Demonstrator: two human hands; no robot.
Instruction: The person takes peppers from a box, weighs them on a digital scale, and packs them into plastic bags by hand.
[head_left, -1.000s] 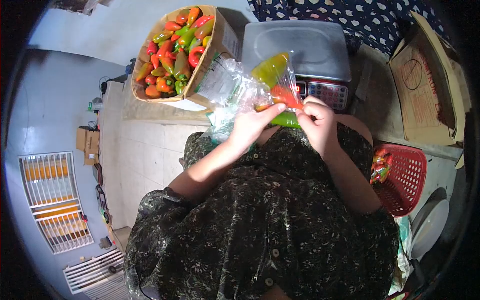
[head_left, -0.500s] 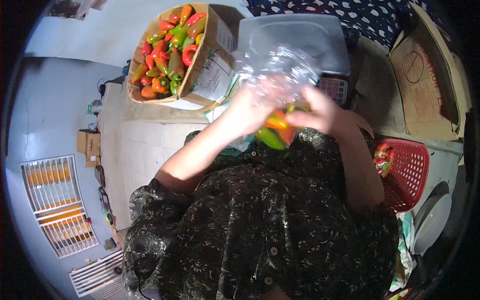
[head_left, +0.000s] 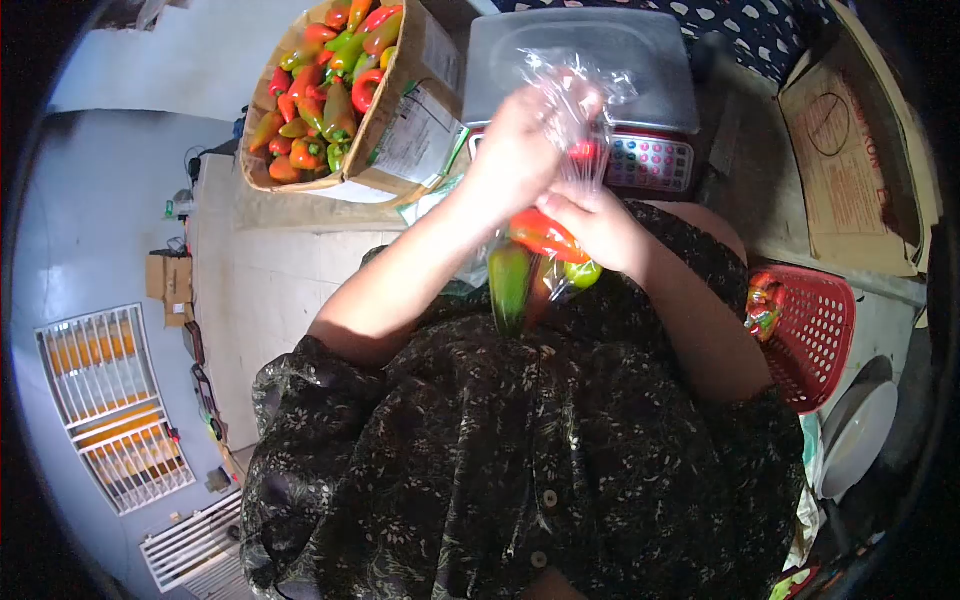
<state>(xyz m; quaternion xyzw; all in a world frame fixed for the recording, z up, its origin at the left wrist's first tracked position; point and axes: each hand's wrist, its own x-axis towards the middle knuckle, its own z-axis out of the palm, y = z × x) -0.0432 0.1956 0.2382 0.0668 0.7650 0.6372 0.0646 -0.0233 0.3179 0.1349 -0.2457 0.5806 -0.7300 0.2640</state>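
Both my hands are on a clear plastic bag (head_left: 592, 120) with red, orange and green peppers (head_left: 545, 236) in its lower part. My left hand (head_left: 525, 135) is closed around the gathered upper end of the bag, in front of the scale. Lower down, my right hand (head_left: 602, 228) is closed on the bag's neck just above the peppers, its thumb lying along the plastic. A long green pepper (head_left: 509, 285) hangs at the bottom, in front of my shirt. The bag's neck is pulled tight and creased between my hands.
A cardboard box (head_left: 420, 120) full of peppers stands at upper left. Beyond my hands is a scale (head_left: 640, 80) with a keypad (head_left: 650, 162). On the right are a red basket (head_left: 825, 330) with bagged peppers (head_left: 765, 305), a white bowl (head_left: 862, 440) and an open carton (head_left: 850, 150).
My left hand has risen with the bag's top, drawing the loose plastic into a taut neck. My right hand has shifted slightly left and closed on the neck. The peppers hang lower.
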